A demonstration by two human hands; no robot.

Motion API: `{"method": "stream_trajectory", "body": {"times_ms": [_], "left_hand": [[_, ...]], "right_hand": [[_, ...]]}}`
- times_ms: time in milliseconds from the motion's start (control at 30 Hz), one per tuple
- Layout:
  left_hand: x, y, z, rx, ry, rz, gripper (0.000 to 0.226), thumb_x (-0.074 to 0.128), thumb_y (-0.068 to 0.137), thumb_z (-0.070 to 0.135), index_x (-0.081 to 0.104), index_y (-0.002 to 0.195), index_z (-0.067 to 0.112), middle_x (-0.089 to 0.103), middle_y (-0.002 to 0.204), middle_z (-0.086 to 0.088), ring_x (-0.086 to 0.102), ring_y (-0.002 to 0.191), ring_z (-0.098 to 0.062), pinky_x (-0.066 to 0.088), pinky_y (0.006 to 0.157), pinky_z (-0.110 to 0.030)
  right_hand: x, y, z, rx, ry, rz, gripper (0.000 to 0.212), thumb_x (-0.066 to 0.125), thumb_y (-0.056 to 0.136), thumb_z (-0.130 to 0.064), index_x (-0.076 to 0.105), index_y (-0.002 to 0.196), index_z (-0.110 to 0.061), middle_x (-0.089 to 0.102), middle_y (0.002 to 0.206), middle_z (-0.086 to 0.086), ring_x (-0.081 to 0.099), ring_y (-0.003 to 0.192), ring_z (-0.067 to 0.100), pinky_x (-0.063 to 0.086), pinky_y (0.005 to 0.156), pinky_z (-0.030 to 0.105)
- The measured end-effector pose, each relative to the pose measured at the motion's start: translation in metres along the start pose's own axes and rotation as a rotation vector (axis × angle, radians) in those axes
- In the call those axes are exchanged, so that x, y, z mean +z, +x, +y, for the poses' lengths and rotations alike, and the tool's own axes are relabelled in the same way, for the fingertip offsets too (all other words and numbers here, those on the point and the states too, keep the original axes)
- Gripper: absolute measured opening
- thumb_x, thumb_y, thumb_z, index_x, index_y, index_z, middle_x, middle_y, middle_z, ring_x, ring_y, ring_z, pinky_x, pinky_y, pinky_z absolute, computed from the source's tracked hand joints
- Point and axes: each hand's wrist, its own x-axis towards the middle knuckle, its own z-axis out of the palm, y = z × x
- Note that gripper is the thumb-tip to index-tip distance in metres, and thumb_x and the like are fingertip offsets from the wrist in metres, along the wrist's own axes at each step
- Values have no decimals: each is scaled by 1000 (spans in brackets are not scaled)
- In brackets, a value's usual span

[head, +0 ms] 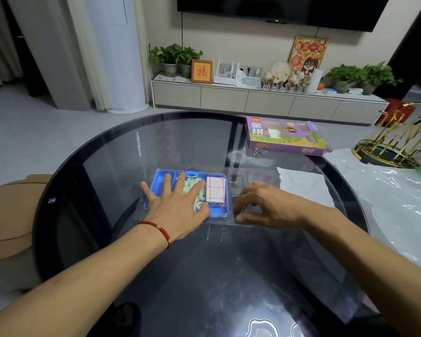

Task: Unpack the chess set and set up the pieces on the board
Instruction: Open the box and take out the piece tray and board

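A blue plastic tray sits mid-table, holding several pale round chess pieces and a folded white paper board with red lines. My left hand lies flat with spread fingers over the tray and the pieces. To the right of the tray lies a clear plastic lid, hard to make out against the glass. My right hand has its fingers curled and pinches the near edge of that lid.
The round dark glass table carries the purple chess box at the back right and a white paper sheet. Crinkled clear plastic wrap covers the right side. A gold wire rack stands beyond it.
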Motion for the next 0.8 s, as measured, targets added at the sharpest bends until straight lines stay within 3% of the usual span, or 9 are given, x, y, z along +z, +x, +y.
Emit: {"method": "stream_trajectory", "body": {"times_ms": [67, 167, 233, 333, 433, 667, 800], "left_hand": [[1, 0, 1, 0, 9, 12, 63, 19, 98, 64, 6, 156, 45, 2, 168, -4, -1, 153, -37, 2, 109, -81], [2, -1, 2, 4, 17, 32, 61, 18, 98, 62, 8, 156, 45, 4, 167, -5, 1, 152, -38, 5, 109, -81], [2, 0, 3, 8, 23, 31, 61, 19, 98, 61, 8, 156, 44, 4, 167, -5, 1, 152, -38, 6, 109, -81], [2, 0, 3, 5, 30, 31, 62, 19, 99, 60, 7, 157, 43, 3, 168, -5, 1, 152, -38, 4, 109, -80], [4, 0, 3, 0, 36, 34, 65, 12, 96, 61, 5, 158, 42, 2, 168, -5, 0, 152, -38, 5, 109, -80], [5, 1, 2, -11, 28, 14, 80, -9, 79, 63, 0, 156, 43, -3, 168, -4, -2, 153, -37, 3, 109, -80], [5, 1, 2, -8, 34, 6, 81, -9, 78, 63, -2, 156, 43, -5, 168, -4, -3, 153, -37, 3, 109, -80]], "right_hand": [[0, 1, 7, 23, 118, 21, 19, 65, 95, -42, 72, 107, -30, 64, 109, -9, 55, 96, 6, 47, 80, 19], [-1, 2, 14, 43, 322, 105, 10, 72, 92, -29, 72, 97, -20, 70, 92, -7, 60, 79, 5, 48, 70, 16], [-3, 4, 27, 85, 408, 250, 10, 73, 91, -27, 74, 94, -18, 73, 86, -6, 64, 75, 6, 50, 69, 20], [-7, 16, 77, 318, 392, 573, 10, 76, 89, -25, 78, 93, -17, 76, 83, 0, 67, 72, 12, 53, 69, 30], [-11, 30, 132, 592, 282, 730, 10, 73, 90, -12, 79, 97, -8, 74, 85, 8, 65, 74, 20, 55, 74, 36], [-4, 71, 189, 813, 235, 681, 12, 67, 88, -5, 79, 91, -4, 72, 78, 20, 68, 76, 38, 60, 77, 49], [2, 68, 195, 828, 235, 646, 20, 63, 92, -4, 76, 106, -5, 72, 89, 21, 67, 85, 41, 59, 82, 52]]}}
